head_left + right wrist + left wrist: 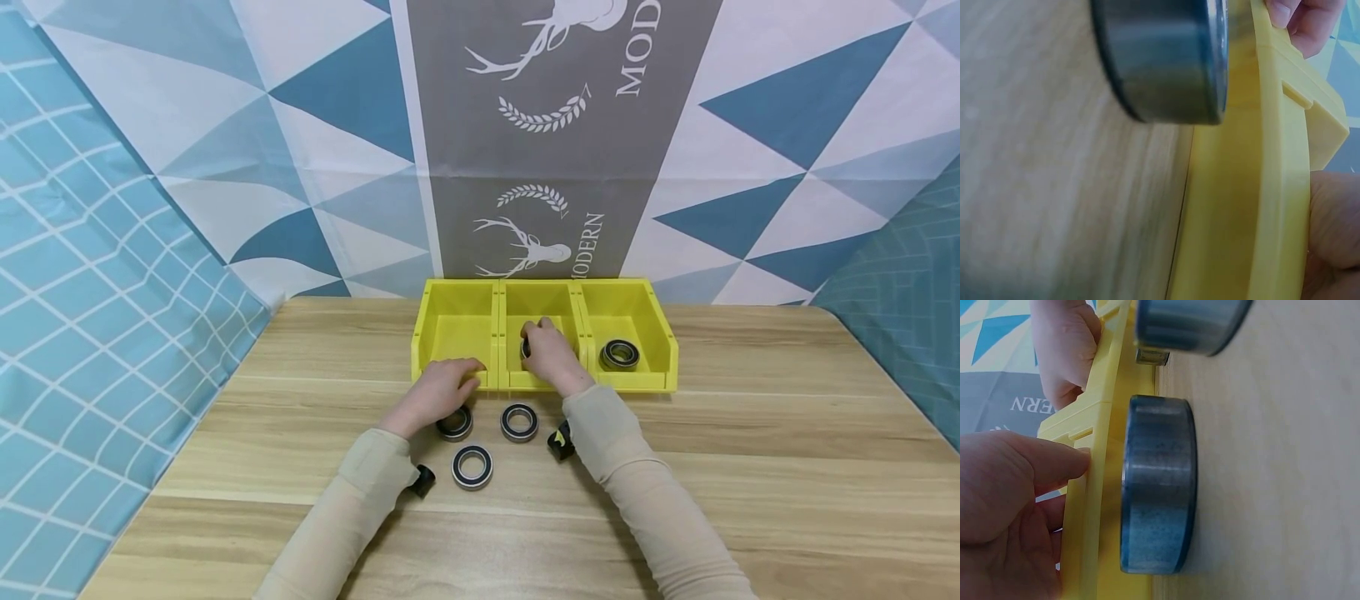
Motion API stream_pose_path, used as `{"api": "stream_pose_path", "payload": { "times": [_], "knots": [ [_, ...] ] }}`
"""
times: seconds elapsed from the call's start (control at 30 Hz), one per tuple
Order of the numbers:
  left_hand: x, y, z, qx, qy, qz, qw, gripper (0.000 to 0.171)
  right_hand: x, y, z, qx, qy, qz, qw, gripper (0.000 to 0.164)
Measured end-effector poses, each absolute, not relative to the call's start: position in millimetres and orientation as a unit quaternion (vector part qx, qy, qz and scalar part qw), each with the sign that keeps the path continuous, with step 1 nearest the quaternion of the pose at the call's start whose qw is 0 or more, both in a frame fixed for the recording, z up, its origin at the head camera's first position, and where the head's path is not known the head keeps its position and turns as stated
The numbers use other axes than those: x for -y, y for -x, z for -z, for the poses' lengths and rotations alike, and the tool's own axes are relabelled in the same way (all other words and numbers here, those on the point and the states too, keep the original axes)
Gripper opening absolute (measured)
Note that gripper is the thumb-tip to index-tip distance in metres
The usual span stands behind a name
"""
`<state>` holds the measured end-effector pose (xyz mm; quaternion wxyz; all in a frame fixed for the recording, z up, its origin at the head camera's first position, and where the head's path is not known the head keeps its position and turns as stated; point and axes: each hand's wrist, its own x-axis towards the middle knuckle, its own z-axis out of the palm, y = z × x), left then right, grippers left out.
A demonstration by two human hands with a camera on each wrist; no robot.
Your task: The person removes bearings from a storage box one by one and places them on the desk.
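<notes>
My left hand (442, 389) is at the front of the left compartment of the yellow bin (462, 333). Its thumb (1063, 461) touches the front rim, and the relaxed fingers reach over it, with no object visible between them. Inside the middle compartment, my right hand (553, 357) pinches a ball bearing (524, 347), mostly hidden behind the fingers. Three more bearings lie on the table before the bin: one (454, 424) partly under my left hand, another (519, 422) to its right and a third (472, 467) closer to me.
A bearing (620, 354) sits in the right compartment. The bin stands on a wooden table (300, 433) near the patterned back wall covering (352, 150). Black wrist devices (561, 442) show beneath the sleeves.
</notes>
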<state>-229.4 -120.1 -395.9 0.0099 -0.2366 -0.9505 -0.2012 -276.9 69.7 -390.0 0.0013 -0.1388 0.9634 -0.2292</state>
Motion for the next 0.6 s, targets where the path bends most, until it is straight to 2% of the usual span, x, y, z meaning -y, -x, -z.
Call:
{"api": "stream_pose_path", "payload": {
  "times": [0.2, 0.6],
  "knots": [
    [119.3, 229.4, 395.8, 0.951, 0.231, 0.205, 0.007, 0.023, -70.5, 278.1, 391.4, -0.963, 0.145, 0.228, -0.020, 0.041],
    [119.5, 230.8, 397.0, 0.951, 0.233, 0.204, 0.006, 0.023, -72.7, 275.7, 390.0, -0.958, 0.146, 0.244, -0.029, 0.040]
  ]
}}
